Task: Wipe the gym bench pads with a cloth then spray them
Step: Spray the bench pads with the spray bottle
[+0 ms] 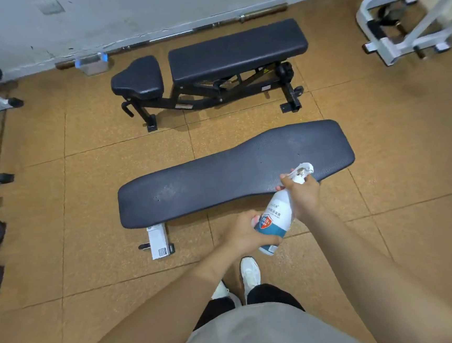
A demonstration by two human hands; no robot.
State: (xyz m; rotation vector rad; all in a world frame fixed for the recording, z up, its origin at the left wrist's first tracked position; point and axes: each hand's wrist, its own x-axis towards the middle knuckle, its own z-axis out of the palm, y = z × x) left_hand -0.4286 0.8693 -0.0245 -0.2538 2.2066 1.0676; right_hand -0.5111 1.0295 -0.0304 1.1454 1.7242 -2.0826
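From the head view, the person is standing over a long, dark, textured flat bench pad (220,180), which is lying across the middle of the orange-brown tiled floor (97,182) on a white metal foot (158,240). The left hand (245,234) is gripping the lower body of a white plastic spray bottle with a blue and red label (274,221), fingers curled round it. The right hand (302,192) is wrapping round the bottle's neck just under its white spray head (305,167), which is sitting over the pad's near edge toward its wider right end; the head is too blurred to tell more. Beyond, a black adjustable bench is standing near the wall, showing a small seat pad (138,76) and a long back pad (236,50). White shoes (250,274) are showing below.
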